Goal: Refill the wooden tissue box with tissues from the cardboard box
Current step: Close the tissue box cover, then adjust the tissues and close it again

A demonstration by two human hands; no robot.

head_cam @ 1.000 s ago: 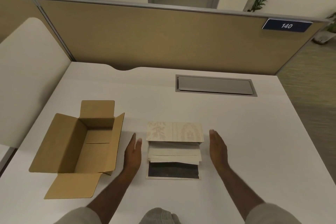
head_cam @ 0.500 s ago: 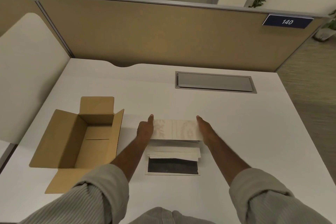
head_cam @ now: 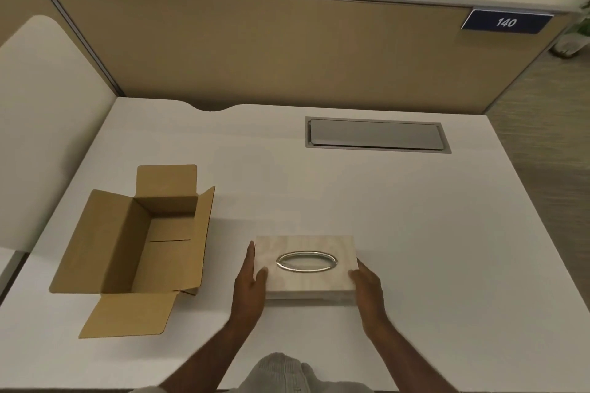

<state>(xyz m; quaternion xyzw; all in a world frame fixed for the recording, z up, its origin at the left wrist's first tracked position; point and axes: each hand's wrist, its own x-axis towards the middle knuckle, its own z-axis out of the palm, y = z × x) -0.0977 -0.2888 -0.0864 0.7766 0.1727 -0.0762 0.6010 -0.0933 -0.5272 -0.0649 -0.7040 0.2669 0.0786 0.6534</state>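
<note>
Carton (head_cam: 134,242) sits toward worktop's left edge, flaps splayed, looks empty inside, so tissues seem already moved over. Left hand (head_cam: 250,287) flat against wooden box (head_cam: 306,265) left side, thumb over top edge. Box near front edge, roughly mid-worktop, oval slot (head_cam: 306,262) facing up, no tissue poking out. Right hand (head_cam: 367,289) clamps front right corner. So both grips pressing box between them. Tip imo: push down evenly both sides so cover seats square, then fish first tissue through slot.

2 hands (head_cam: 250,293), 1 wooden box (head_cam: 305,263), 1 cardboard box (head_cam: 134,242)
</note>
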